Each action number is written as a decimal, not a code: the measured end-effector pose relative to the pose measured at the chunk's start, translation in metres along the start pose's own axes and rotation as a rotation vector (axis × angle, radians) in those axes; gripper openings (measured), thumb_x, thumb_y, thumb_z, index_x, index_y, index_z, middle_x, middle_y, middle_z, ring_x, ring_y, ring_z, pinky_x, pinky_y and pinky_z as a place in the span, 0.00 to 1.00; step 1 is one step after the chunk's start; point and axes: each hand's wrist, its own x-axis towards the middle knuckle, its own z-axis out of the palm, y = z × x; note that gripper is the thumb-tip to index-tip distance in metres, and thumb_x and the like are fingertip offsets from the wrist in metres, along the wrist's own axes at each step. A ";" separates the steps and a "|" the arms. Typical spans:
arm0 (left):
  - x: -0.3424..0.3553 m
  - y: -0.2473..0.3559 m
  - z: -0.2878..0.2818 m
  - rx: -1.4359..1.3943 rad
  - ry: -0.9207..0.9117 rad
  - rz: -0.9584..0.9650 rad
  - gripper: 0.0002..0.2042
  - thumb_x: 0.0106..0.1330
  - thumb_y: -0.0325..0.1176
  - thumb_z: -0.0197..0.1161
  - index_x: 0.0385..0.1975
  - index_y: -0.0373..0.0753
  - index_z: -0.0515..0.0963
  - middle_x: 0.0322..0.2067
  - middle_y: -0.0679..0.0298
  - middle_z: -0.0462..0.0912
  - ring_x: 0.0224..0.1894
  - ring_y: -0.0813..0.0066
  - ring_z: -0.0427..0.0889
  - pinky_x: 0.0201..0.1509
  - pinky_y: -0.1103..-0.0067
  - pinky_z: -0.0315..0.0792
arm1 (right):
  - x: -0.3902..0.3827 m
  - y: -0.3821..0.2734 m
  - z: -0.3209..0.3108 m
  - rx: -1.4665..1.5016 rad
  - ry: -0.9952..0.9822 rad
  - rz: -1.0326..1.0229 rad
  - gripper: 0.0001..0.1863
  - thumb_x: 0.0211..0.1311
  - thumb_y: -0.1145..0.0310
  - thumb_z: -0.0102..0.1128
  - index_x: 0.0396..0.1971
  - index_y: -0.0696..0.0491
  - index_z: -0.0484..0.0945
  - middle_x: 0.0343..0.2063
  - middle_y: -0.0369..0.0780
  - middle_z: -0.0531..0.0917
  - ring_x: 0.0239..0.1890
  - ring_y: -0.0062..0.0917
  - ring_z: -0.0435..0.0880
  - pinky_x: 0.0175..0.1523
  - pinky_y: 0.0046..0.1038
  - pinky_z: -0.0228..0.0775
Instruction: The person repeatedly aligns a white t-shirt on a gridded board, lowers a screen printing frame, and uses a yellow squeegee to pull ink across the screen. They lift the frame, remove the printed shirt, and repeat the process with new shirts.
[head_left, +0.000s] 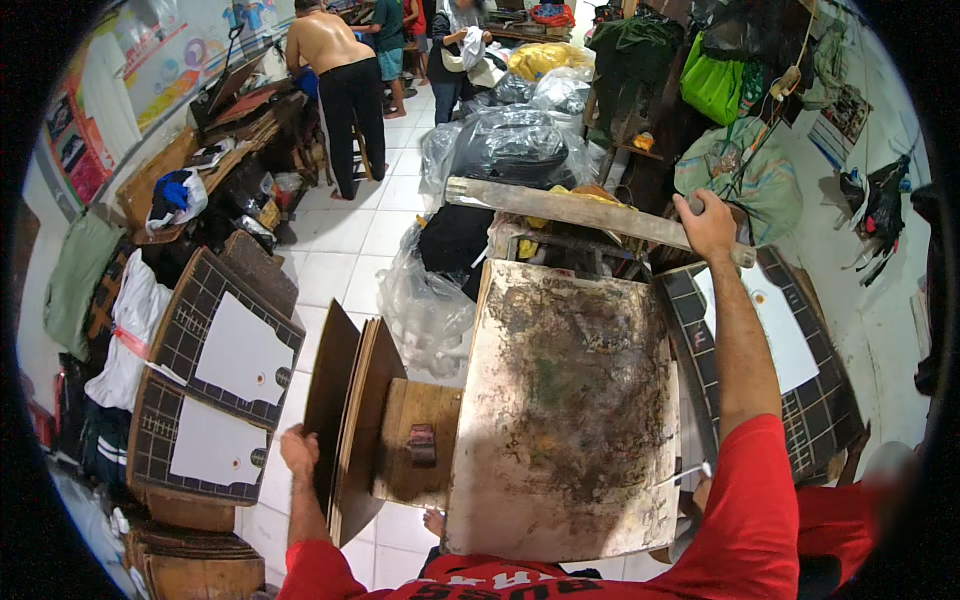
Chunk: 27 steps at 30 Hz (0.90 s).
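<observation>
Steadying the bar (570, 208) with my right hand (710, 228) seems sensible: those fingers curl over its right end, by the table's (575, 400) far edge. My left hand (299, 450) is at the outer edge of the leftmost board (332, 400), standing beside the other boards (366, 430); can't tell if those fingers are clamped or just touching. I'd get a full grip, then keep it upright, clear of its neighbours.
</observation>
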 end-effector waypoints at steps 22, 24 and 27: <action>-0.405 0.011 0.004 -0.035 0.347 -0.231 0.39 0.63 0.49 0.72 0.65 0.25 0.66 0.61 0.35 0.71 0.64 0.36 0.69 0.70 0.53 0.62 | 0.015 -0.012 -0.018 0.042 -0.225 0.013 0.33 0.63 0.38 0.58 0.57 0.48 0.82 0.53 0.43 0.86 0.54 0.39 0.85 0.58 0.43 0.77; -0.396 -0.038 0.026 -0.074 0.333 -0.434 0.31 0.69 0.49 0.67 0.57 0.23 0.72 0.54 0.37 0.78 0.58 0.41 0.76 0.65 0.55 0.68 | 0.010 -0.012 -0.016 0.041 -0.217 0.010 0.33 0.64 0.38 0.58 0.57 0.48 0.82 0.53 0.42 0.85 0.55 0.38 0.85 0.58 0.43 0.76; -0.383 -0.070 0.047 -0.736 -0.033 -0.883 0.27 0.70 0.50 0.66 0.45 0.23 0.79 0.42 0.41 0.84 0.48 0.41 0.83 0.55 0.54 0.74 | 0.002 -0.012 -0.015 0.038 -0.200 0.021 0.32 0.64 0.38 0.58 0.57 0.47 0.82 0.52 0.41 0.84 0.54 0.37 0.84 0.58 0.42 0.76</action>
